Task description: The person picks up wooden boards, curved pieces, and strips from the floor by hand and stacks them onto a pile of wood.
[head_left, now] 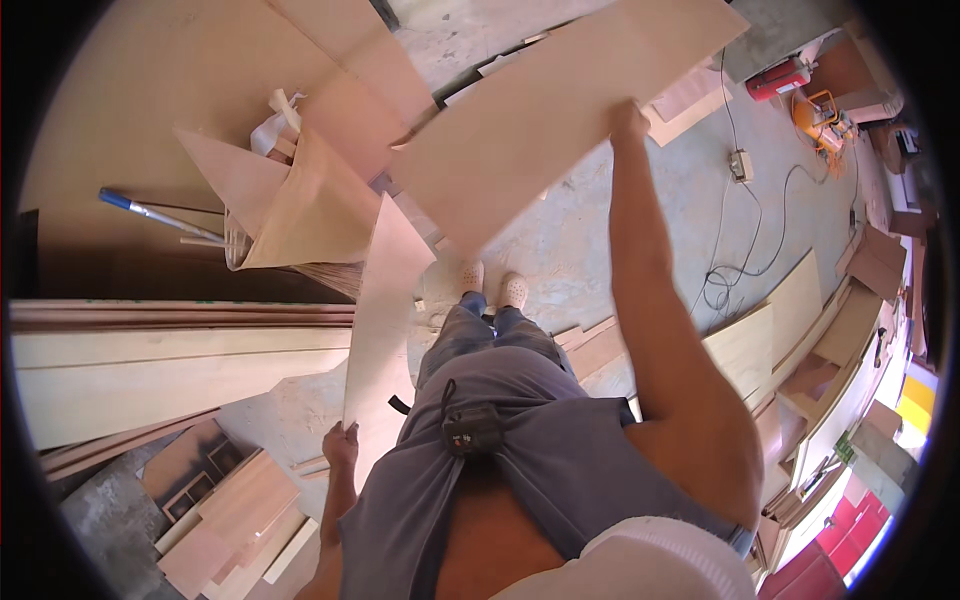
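Note:
My right arm is stretched out ahead, and my right hand (627, 122) is closed on the right edge of a large plywood sheet (540, 120). The sheet slants across the space in front of my feet, its near corner close to my shoes. Down at my left side, my left hand (342, 446) is closed at the edge of a narrow, pointed plywood panel (385, 320). That panel stands upright beside my left leg, with its tip toward the large sheet. How far the fingers wrap behind each board is hidden.
Stacked boards (180, 350) lie at my left, near a bin of offcuts (310, 215) with a blue-ended pole (150, 208). Wood scraps (235, 520) lie lower left. Cables (735, 270), a power box (740, 166), an orange machine (820, 120) and a red cylinder (778, 79) are right.

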Motion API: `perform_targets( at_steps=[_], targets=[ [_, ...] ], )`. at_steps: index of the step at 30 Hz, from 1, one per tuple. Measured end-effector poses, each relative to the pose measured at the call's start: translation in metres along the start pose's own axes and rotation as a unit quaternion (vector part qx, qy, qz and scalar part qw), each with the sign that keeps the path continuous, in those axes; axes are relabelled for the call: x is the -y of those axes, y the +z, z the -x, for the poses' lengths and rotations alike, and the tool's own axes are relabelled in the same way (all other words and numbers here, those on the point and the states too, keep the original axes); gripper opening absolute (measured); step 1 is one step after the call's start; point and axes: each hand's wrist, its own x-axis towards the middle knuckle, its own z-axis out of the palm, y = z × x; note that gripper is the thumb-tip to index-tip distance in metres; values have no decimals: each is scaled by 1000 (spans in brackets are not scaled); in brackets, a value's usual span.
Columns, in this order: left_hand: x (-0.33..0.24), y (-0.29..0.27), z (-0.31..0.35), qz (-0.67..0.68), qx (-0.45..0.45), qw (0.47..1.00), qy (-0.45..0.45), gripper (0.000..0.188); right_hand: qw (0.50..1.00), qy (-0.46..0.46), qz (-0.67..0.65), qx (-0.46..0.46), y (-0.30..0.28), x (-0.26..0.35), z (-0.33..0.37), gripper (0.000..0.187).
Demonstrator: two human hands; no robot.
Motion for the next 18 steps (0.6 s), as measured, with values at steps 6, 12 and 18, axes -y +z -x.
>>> perform_targets(
  at_steps=[6, 12, 18],
  targets=[
    [-5, 7, -4, -20, 27, 999, -6, 28, 916, -47, 397, 41, -17, 0, -65, 67],
    [-19, -7, -40, -26, 22, 998, 56, 25, 667, 61, 719, 187, -233, -157, 26, 74],
    [-29, -49, -85, -37, 68, 995, 70, 25, 553, 195, 715, 382, -340, -195, 222, 57]
  ],
)
